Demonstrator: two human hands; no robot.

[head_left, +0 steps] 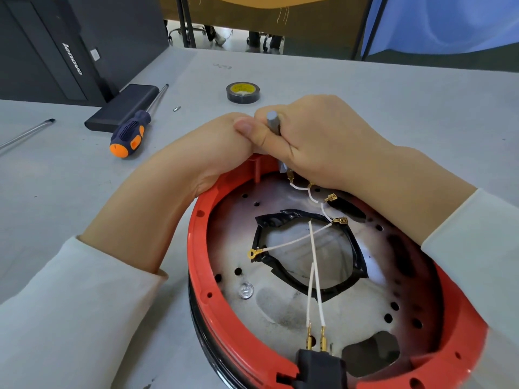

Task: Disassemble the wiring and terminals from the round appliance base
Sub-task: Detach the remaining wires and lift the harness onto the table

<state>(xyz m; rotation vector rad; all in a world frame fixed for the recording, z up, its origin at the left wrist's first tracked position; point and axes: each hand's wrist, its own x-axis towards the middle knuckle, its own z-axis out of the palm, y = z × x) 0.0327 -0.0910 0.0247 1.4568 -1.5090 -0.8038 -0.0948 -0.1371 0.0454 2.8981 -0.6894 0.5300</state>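
While the right hand (317, 141) grips a grey tool shaft (273, 122) and the left hand (224, 147) clasps the red base rim (205, 265), the thin white wires (314, 276) look limp, so pull by their brass terminals (339, 220).

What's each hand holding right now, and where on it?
The right hand grips a grey metal tool by its upper shaft. The left hand holds the far rim of the red round appliance base.

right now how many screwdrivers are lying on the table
2: the orange-and-navy-handled screwdriver beside the black rectangular box, and a bare metal screwdriver shaft at the left edge, handle out of frame. Others may be hidden.
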